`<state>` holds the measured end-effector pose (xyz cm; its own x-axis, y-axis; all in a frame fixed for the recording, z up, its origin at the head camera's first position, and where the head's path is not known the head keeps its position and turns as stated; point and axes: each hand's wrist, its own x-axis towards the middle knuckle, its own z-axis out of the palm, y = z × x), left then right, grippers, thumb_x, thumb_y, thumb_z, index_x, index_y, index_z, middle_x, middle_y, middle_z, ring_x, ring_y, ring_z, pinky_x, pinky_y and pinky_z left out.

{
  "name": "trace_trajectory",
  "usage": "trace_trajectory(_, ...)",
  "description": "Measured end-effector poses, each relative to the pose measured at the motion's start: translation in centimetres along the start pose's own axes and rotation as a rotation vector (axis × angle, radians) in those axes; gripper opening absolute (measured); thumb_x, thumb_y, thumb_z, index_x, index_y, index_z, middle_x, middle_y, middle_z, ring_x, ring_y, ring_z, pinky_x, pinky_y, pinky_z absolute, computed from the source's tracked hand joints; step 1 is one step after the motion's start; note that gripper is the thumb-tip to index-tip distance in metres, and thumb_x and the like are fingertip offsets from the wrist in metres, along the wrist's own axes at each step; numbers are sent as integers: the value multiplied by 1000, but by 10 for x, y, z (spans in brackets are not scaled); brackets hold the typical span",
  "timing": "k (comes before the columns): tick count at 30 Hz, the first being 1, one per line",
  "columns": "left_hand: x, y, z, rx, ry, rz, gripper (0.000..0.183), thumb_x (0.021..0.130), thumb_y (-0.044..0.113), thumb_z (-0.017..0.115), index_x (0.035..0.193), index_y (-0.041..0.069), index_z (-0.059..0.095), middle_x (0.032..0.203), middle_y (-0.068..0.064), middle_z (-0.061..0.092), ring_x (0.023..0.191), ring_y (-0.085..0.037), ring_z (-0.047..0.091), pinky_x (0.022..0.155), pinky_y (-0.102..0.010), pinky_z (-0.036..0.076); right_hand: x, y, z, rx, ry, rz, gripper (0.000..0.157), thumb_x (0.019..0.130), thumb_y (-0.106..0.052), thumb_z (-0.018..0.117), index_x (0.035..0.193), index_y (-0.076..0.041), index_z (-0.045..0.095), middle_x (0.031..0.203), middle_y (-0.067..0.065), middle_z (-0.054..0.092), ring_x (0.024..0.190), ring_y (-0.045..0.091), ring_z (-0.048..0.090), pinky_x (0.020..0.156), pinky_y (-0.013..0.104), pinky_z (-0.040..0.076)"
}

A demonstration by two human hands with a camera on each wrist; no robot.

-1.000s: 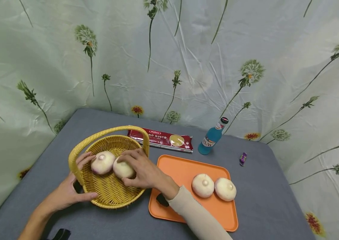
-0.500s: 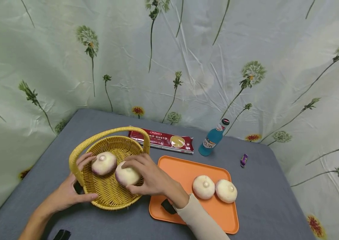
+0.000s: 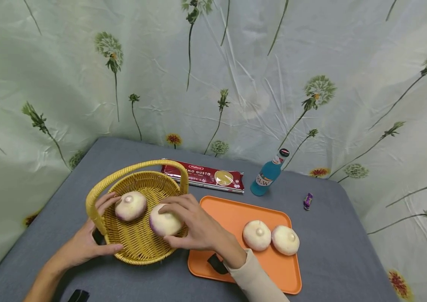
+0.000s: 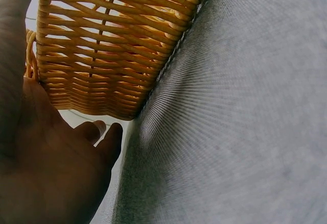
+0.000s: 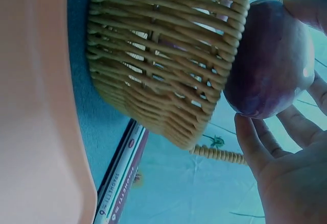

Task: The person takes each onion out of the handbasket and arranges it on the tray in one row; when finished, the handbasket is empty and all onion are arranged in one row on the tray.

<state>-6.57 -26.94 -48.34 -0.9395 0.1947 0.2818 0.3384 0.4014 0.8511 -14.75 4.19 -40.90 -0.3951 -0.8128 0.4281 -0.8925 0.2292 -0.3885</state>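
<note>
A yellow wicker basket (image 3: 138, 247) with a tall arched handle stands at the left of the table. My left hand (image 3: 89, 241) holds its left side, fingers over the rim by the handle and thumb at the front edge. One purple-and-white turnip (image 3: 131, 206) lies inside. My right hand (image 3: 194, 222) grips another turnip (image 3: 165, 221) between thumb and fingers. In the right wrist view that held turnip (image 5: 273, 60) is up at the basket's rim, its purple underside showing. The left wrist view shows the basket's woven wall (image 4: 107, 55) beside my fingers.
An orange tray (image 3: 217, 205) sits right of the basket with two turnips (image 3: 256, 235) on it, partly under my right forearm. Behind are a red spaghetti packet (image 3: 206, 175) and a blue bottle (image 3: 267, 176). A purple-wrapped candy (image 3: 307, 201) lies farther right.
My right hand has lifted the turnip from inside the basket and carried it right, toward the rim. The left hand stays on the basket.
</note>
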Motion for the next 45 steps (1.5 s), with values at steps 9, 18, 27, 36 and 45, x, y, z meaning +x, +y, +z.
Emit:
trace_trajectory(9, 1, 2, 0, -13, 4, 21, 110, 64, 0, 87, 156, 9, 28, 163, -18, 10, 151, -6, 0, 104, -6, 12, -9, 0, -4, 14, 15, 14, 49, 84, -33, 75, 128, -21, 57, 143, 1, 52, 124, 18, 45, 94, 24, 44)
trace_trajectory(18, 2, 6, 0, -28, -1, 42, 111, 63, 2, 87, 157, 9, 28, 164, -14, 10, 152, -9, -1, 105, -8, 10, -16, -1, -11, 24, 26, 28, 49, 84, -32, 76, 128, -21, 57, 144, 3, 52, 125, 18, 45, 94, 27, 46)
trace_trajectory(27, 0, 3, -1, -24, 1, 31, 110, 65, 0, 86, 157, 10, 27, 164, -15, 9, 152, -8, -2, 106, -10, 9, -27, 3, -17, 25, 15, 67, 51, 86, -31, 76, 131, -22, 55, 147, 1, 49, 126, 18, 44, 93, 31, 49)
trace_trajectory(36, 0, 4, 0, -27, 4, 43, 110, 64, 0, 87, 156, 8, 28, 164, -14, 10, 152, -8, -1, 106, -10, 9, -35, 6, -23, 28, 19, 96, 52, 84, -30, 77, 130, -22, 56, 146, 3, 50, 126, 18, 44, 94, 34, 49)
trace_trajectory(45, 0, 3, 1, -26, 5, 49, 110, 63, 0, 87, 156, 8, 29, 164, -14, 11, 152, -9, -1, 106, -9, 9, -45, 8, -29, 14, 15, 125, 51, 84, -29, 77, 131, -22, 56, 145, 4, 50, 131, 23, 43, 97, 39, 49)
